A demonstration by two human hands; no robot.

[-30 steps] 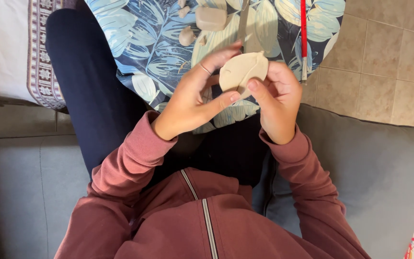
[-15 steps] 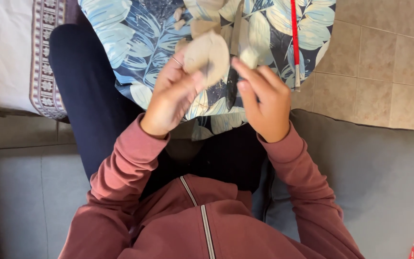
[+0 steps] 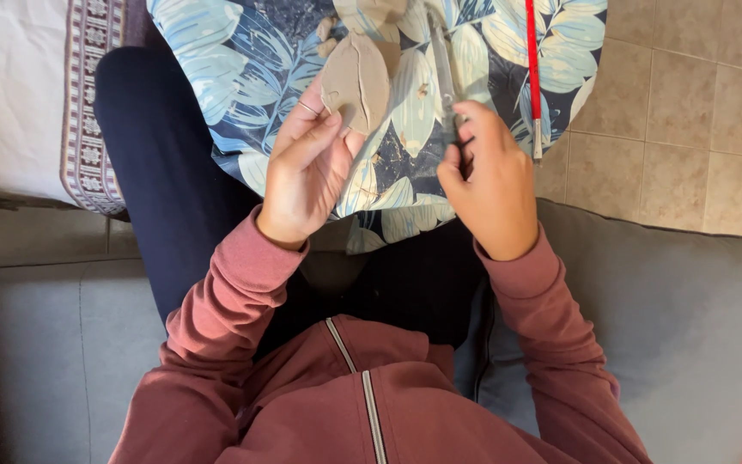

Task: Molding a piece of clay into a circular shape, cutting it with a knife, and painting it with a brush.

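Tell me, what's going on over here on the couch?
A person in a maroon zip top sits on a grey couch with a leaf-print cloth spread in front of their knees. The left hand holds up a flat tan cutout piece. The right hand grips a thin metal tool lying on the cloth. A red stick lies there too.

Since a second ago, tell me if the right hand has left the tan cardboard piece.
Yes. The right hand has let go of the tan cardboard piece, now held by the left hand alone, and has moved right across the leaf-print cloth toward a thin metal tool.
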